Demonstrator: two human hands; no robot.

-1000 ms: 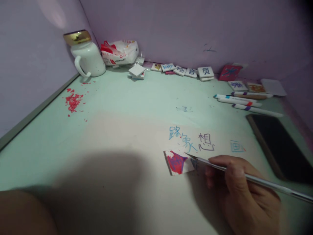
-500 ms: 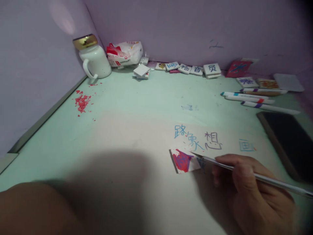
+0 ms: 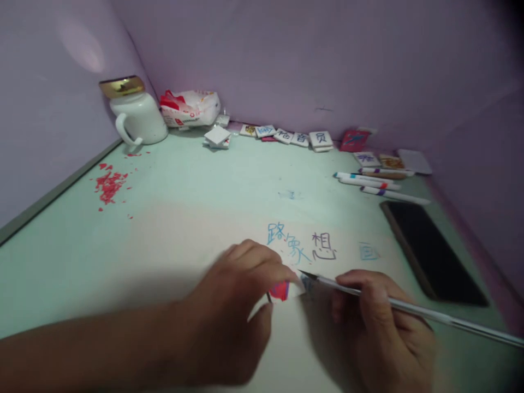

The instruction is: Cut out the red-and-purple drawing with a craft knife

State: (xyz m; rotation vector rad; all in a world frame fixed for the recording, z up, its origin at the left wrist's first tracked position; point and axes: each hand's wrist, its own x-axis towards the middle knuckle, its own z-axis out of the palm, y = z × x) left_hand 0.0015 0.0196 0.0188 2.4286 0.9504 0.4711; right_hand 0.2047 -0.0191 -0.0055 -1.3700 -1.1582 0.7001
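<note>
My left hand (image 3: 241, 289) is closed over a small white square block (image 3: 280, 291) with red and purple colouring on its face. The fingers cover its far side, and my thumb is at the near left edge. In my right hand (image 3: 385, 322) is a slim silver craft knife (image 3: 454, 322), gripped like a pen. Its dark pointed tip is close by the block's far right corner; whether it touches is unclear. Blue and purple characters (image 3: 323, 246) are written on the table just beyond the block.
A dark phone (image 3: 434, 251) lies at right, with several white markers (image 3: 368, 182) behind it. Blocks bearing characters (image 3: 320, 139) line the back wall. A white lidded mug (image 3: 141, 117), a plastic packet (image 3: 190, 108) and red shavings (image 3: 109, 185) are at left.
My left hand has come in from the lower left and taken hold of the block. The view has shifted, and the knife stays in my right hand by the block.
</note>
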